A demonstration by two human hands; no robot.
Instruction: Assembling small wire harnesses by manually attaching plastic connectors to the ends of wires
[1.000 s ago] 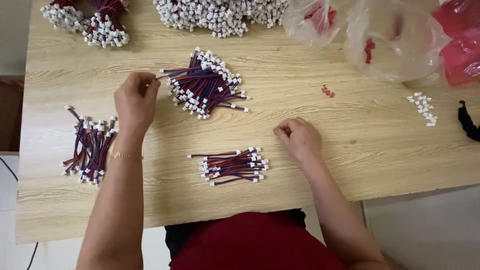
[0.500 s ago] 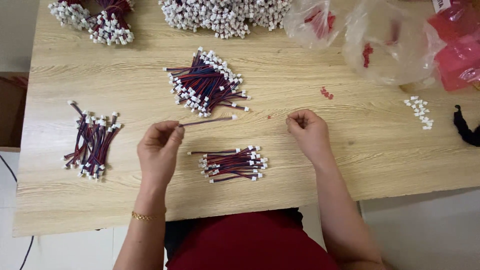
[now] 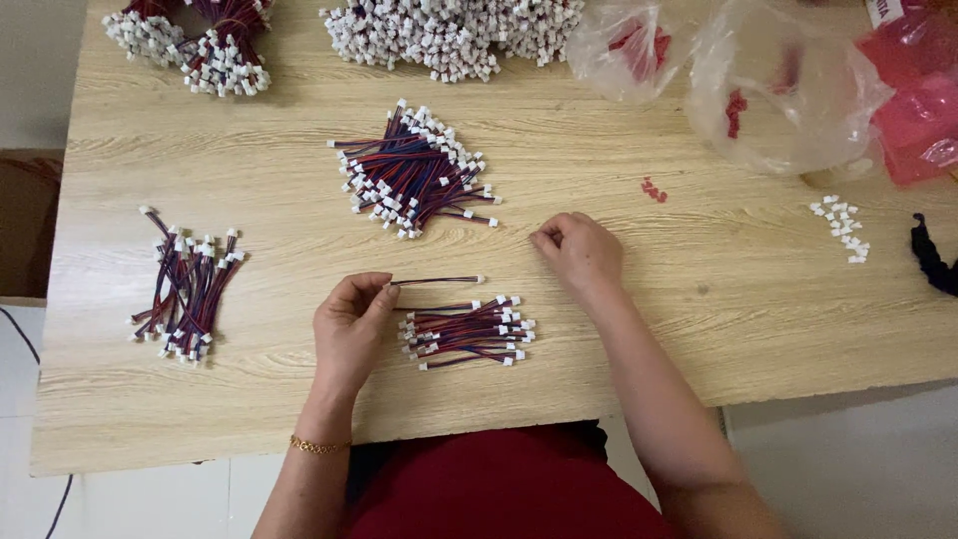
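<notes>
My left hand (image 3: 349, 324) pinches one end of a short red, blue and black wire lead (image 3: 439, 280) with a white plug at its far tip, held level just above a small pile of the same leads (image 3: 467, 332). My right hand (image 3: 579, 250) rests on the wooden table (image 3: 619, 329) to the right of that lead, fingers curled, with nothing visible in it. A larger loose heap of leads (image 3: 414, 175) lies beyond both hands.
A third pile of leads (image 3: 185, 284) lies at the left. Bundled leads (image 3: 200, 45) and a heap of white plugs (image 3: 449, 30) line the far edge. Clear bags (image 3: 778, 85) with red parts, several loose white plugs (image 3: 841, 228) and a small red piece (image 3: 653, 190) sit at the right.
My left hand came back from the large heap toward me with a single lead in it. My right hand moved up and right on the table.
</notes>
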